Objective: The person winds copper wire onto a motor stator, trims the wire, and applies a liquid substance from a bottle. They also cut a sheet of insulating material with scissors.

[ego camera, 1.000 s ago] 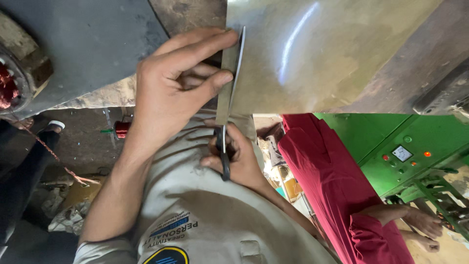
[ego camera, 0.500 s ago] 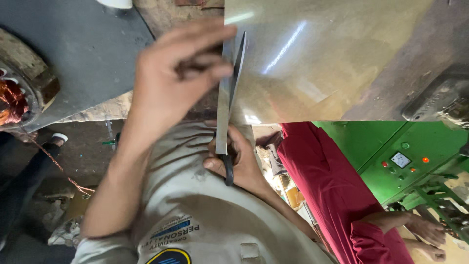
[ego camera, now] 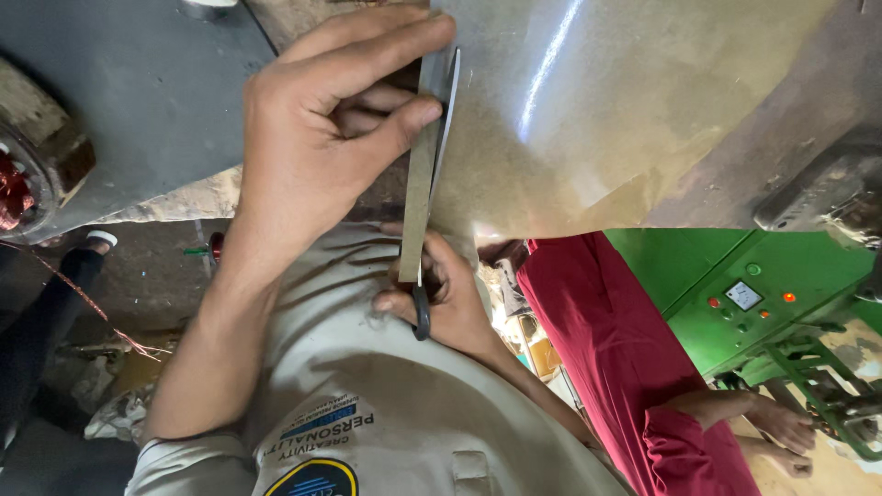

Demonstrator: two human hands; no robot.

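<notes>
A large shiny, tan sheet [ego camera: 625, 110] fills the upper right of the head view. My left hand [ego camera: 312, 156] pinches a narrow strip [ego camera: 418, 202] at the sheet's left edge between thumb and fingers. My right hand [ego camera: 455, 303] sits below it, against my grey shirt, shut on the black handle of a pair of scissors [ego camera: 421, 317]. The scissor blades run up along the strip, with the tip near my left fingertips. Most of my right hand's fingers are hidden behind the strip and handle.
A grey metal surface [ego camera: 119, 101] lies at the upper left, with a motor's copper winding [ego camera: 11, 188] at the left edge. Loose copper wire [ego camera: 83, 303] trails below. A person in a red garment [ego camera: 616, 349] stands by a green control cabinet [ego camera: 735, 294] at the right.
The scissors have moved further up along the sheet's edge. My left hand has shifted its pinch on the strip, and the view has drifted slightly.
</notes>
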